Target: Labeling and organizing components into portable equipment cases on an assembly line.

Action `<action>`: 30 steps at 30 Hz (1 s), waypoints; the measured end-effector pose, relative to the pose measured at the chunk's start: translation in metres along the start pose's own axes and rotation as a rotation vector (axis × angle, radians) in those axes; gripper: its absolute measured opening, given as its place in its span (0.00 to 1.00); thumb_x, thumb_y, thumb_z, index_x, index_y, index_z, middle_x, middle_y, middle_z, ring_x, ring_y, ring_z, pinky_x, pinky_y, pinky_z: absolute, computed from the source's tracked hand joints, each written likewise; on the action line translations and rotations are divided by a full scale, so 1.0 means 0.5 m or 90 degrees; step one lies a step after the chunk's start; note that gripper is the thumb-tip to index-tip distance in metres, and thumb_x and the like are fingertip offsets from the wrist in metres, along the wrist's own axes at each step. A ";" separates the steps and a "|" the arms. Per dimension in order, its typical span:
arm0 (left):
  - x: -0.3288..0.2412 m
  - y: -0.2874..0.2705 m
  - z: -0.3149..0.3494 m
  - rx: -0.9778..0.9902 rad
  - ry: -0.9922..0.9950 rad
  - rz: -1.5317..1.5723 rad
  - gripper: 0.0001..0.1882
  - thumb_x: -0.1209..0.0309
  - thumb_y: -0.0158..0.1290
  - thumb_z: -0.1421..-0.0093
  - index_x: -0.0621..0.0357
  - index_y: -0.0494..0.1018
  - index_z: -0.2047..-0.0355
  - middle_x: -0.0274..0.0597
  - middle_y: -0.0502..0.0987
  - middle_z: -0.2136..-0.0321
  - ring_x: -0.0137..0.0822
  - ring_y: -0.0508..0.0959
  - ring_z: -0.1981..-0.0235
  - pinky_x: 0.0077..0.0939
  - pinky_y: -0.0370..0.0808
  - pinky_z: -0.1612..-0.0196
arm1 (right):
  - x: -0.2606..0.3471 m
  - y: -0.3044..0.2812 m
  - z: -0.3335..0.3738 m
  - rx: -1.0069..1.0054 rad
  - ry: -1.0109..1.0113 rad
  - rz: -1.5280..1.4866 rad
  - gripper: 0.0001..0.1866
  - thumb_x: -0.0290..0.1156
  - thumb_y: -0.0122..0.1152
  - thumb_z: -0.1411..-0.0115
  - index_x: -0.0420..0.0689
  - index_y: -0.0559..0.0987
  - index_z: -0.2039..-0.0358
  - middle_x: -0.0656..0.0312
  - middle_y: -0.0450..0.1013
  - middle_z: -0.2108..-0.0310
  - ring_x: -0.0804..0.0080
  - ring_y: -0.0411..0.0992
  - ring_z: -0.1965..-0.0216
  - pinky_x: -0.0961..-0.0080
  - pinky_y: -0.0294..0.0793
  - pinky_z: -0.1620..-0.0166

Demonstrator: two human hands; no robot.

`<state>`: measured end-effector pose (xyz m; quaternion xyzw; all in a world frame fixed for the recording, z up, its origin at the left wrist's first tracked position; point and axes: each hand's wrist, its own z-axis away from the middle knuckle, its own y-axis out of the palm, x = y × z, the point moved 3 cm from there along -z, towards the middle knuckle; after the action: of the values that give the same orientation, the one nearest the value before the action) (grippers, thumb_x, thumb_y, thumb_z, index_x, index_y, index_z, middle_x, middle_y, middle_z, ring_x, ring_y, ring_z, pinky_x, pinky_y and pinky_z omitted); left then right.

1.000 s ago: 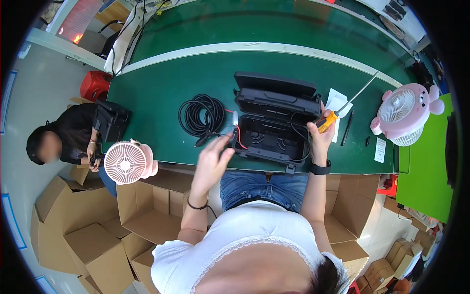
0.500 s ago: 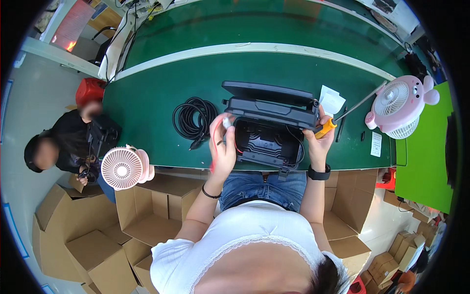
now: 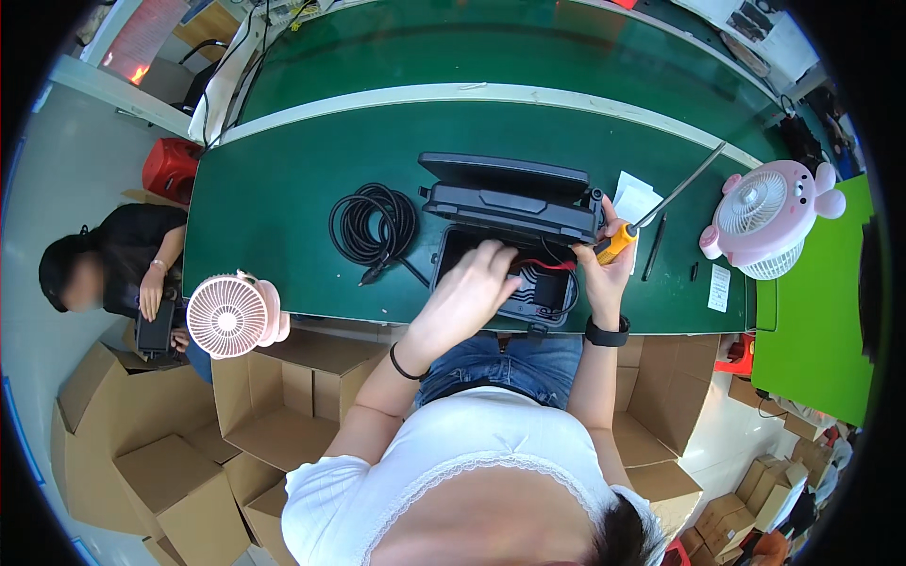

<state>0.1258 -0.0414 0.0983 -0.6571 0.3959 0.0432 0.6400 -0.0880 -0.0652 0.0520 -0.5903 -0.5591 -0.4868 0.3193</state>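
A black hinged plastic case [image 3: 510, 219] is tilted open on the green table in front of me. My left hand [image 3: 472, 291] reaches over its lower half, fingers bent and apart. Nothing shows between finger and thumb, though the palm side is hidden. Beside the fingers, a red wire [image 3: 555, 265] runs inside the case, and a black wire curves along its right wall. My right hand [image 3: 606, 274] steadies the case's right side while holding a screwdriver [image 3: 618, 245] with a yellow handle. Its long metal shaft points up and right.
A coiled black cable [image 3: 375, 224] lies left of the case. White papers [image 3: 635, 200], a black pen [image 3: 655, 247] and a pink fan [image 3: 760, 217] are to the right. Another pink fan [image 3: 231, 316] stands near the left edge. Cardboard boxes [image 3: 283, 401] crowd below; a co-worker [image 3: 127, 264] is at far left.
My left hand has moved right, from beside the case to over its inside. The white connector with red wires it held is out of sight. My right hand keeps the screwdriver.
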 end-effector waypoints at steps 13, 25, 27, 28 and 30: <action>-0.065 0.012 0.006 -0.064 0.262 -0.017 0.20 0.55 0.64 0.49 0.51 0.77 0.59 0.34 0.78 0.64 0.36 0.78 0.62 0.32 0.77 0.60 | -0.009 -0.012 0.005 -0.009 -0.013 0.020 0.26 0.19 0.72 0.52 0.49 0.62 0.61 0.50 0.64 0.37 0.87 0.63 0.72 0.89 0.68 0.63; -0.105 0.044 -0.007 -0.009 0.247 0.114 0.11 0.69 0.62 0.46 0.53 0.75 0.63 0.36 0.75 0.72 0.36 0.79 0.72 0.30 0.77 0.71 | 0.007 -0.004 0.003 0.012 -0.023 0.053 0.25 0.18 0.70 0.51 0.48 0.63 0.61 0.51 0.64 0.37 0.87 0.64 0.72 0.90 0.69 0.65; -0.103 0.049 -0.003 -0.004 0.243 0.090 0.11 0.72 0.62 0.47 0.54 0.76 0.62 0.37 0.76 0.72 0.37 0.79 0.72 0.30 0.78 0.70 | 0.009 -0.002 0.002 0.014 -0.026 0.052 0.25 0.17 0.70 0.51 0.48 0.63 0.62 0.51 0.64 0.37 0.87 0.64 0.72 0.90 0.69 0.65; -0.098 0.044 -0.001 -0.062 0.216 0.115 0.11 0.74 0.62 0.47 0.54 0.76 0.63 0.37 0.77 0.72 0.37 0.79 0.72 0.30 0.78 0.70 | 0.009 0.001 0.002 0.017 -0.026 0.050 0.25 0.17 0.70 0.51 0.48 0.63 0.62 0.51 0.64 0.37 0.87 0.64 0.72 0.90 0.69 0.65; -0.096 0.021 -0.006 -0.156 0.143 0.133 0.11 0.79 0.60 0.48 0.55 0.78 0.63 0.39 0.78 0.72 0.39 0.79 0.72 0.32 0.78 0.70 | 0.006 0.000 0.004 0.016 -0.010 0.018 0.25 0.17 0.70 0.51 0.49 0.63 0.62 0.51 0.64 0.37 0.87 0.64 0.72 0.90 0.69 0.65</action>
<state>0.0856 -0.0205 0.1171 -0.6863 0.5227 0.0837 0.4988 -0.0882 -0.0623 0.0544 -0.5976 -0.5596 -0.4705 0.3291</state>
